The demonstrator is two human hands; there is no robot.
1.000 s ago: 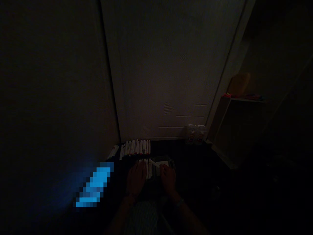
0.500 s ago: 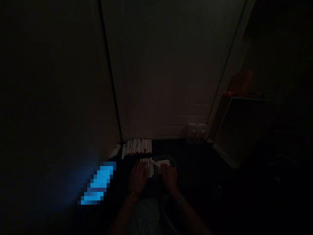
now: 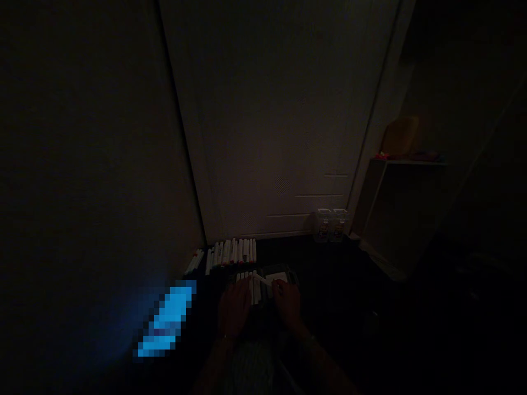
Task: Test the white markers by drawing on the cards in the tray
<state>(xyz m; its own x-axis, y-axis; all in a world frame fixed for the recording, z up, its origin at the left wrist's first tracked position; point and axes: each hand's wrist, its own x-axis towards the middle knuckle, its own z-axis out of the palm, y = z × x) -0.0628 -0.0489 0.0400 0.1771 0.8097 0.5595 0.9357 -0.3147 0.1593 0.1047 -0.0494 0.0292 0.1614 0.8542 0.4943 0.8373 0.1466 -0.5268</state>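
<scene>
The picture is very dark. Between the fingers of my right hand (image 3: 287, 302) is a slim white marker (image 3: 263, 280), tilted, with its far end over a row of similar white markers (image 3: 256, 292). That row stands side by side in a low, see-through case (image 3: 291, 274). My left hand (image 3: 235, 307) lies over the left part of the row, fingers stretched out and touching the markers. The palm hides some of them. Just behind the case, more white markers (image 3: 234, 252) lie in a line, a few with red ends.
On the left glows a pixelated blue screen (image 3: 168, 318). More white markers (image 3: 194, 261) lie by the left wall. Two clear containers (image 3: 330, 226) stand against the back panel (image 3: 263, 137). To the right is a cabinet (image 3: 405, 214) with an orange object (image 3: 401, 134) on top.
The view has shifted slightly. My right hand still holds the white marker, now lying a little flatter over the row. My left hand stays on the markers.
</scene>
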